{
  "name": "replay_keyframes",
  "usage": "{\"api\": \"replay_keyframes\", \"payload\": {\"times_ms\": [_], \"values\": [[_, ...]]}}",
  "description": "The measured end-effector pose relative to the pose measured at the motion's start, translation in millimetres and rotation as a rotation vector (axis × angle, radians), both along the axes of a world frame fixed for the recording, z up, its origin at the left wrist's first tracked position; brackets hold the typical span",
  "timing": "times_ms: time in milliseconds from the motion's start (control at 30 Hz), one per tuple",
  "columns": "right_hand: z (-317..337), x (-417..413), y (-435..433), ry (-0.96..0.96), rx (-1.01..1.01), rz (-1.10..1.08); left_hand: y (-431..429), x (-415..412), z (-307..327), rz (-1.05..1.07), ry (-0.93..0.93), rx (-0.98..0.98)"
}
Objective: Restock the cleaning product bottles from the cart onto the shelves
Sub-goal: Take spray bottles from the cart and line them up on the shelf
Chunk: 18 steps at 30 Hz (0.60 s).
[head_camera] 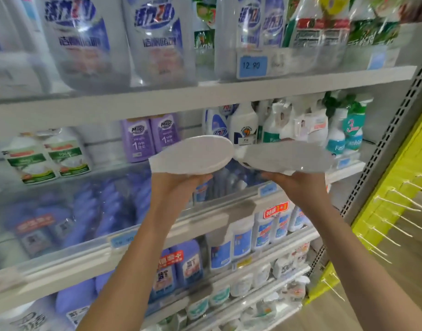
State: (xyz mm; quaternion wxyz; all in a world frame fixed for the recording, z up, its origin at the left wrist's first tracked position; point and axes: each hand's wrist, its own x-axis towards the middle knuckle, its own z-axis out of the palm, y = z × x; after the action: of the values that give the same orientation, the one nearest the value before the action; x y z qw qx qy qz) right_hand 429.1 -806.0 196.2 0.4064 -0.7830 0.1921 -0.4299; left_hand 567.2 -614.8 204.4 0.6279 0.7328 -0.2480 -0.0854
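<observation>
Now, at the shelves, a person's left grip point(179, 185) is closed round one white bottle point(193, 155) and the right grip point(298, 185) round a second white bottle point(284, 157). Both are held base-outward, just before the middle shelf point(109, 169). They are best tipped upright and slid in, clear of the spray bottles point(317, 123) at one o'clock.

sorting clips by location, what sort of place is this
Most likely a supermarket's cleaning-products aisle: long white tiered shelves, a blue price label reading 12.90 on the shelf front, and rows of identical purple plastic bottles. The left hand holds an oval-based white plastic bottle, the right hand a second white bottle.
</observation>
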Motion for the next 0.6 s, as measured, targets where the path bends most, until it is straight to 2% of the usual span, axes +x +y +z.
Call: {"api": "replay_keyframes", "payload": {"times_ms": [67,167,300,400,600], "values": [[3.3,10.6,-4.5,0.074,-0.028,-0.035,-6.1,13.0,6.1,0.068,-0.135,0.000],[7.7,23.4,-9.9,0.150,-0.152,-0.080,-18.9,29.9,12.8,0.034,-0.356,0.142],[8.7,37.1,-26.1,0.346,-0.257,-0.091,-36.0,47.2,10.3,-0.059,-0.326,0.228],[10.1,42.3,-39.2,0.449,-0.243,-0.055,-48.0,56.0,8.7,-0.062,-0.319,0.266],[30.9,60.1,-67.1,0.480,-0.205,0.078,-75.1,72.3,13.3,-0.024,-0.261,0.329]]}}
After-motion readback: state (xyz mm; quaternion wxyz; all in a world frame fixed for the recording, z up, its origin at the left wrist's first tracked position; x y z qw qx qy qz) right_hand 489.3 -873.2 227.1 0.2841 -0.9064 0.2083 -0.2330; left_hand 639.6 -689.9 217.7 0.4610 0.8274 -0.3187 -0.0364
